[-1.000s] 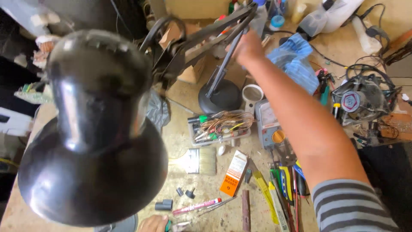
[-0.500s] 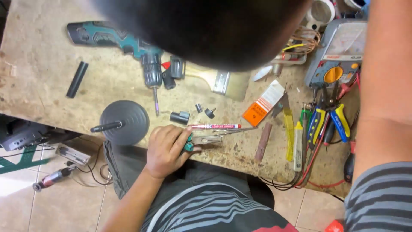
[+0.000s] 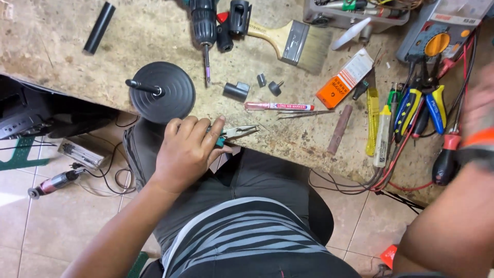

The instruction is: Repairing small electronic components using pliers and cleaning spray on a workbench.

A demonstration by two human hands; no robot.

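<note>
My left hand (image 3: 186,150) rests at the near edge of the worn workbench (image 3: 62,67), its fingers closed around small needle-nose pliers (image 3: 234,133) with teal handles; the metal jaws point right. Just beyond the hand stands a round black lamp base (image 3: 172,98) with a short post. My right hand (image 3: 482,100) is a blur at the right edge, above a red-and-black screwdriver (image 3: 445,159); an orange band shows near its wrist, and its grip is unclear.
On the bench lie a cordless drill (image 3: 205,25), a paint brush (image 3: 290,42), a pink marker (image 3: 278,106), tweezers (image 3: 303,113), an orange box (image 3: 343,78), blue-yellow pliers (image 3: 423,105), a multimeter (image 3: 437,38) and a black tube (image 3: 99,28). A rotary tool (image 3: 51,183) lies on the tiled floor.
The view dropped from the black lamp to the bench's near edge. My right arm came down from the lamp to the right side. My left hand stayed on the pliers.
</note>
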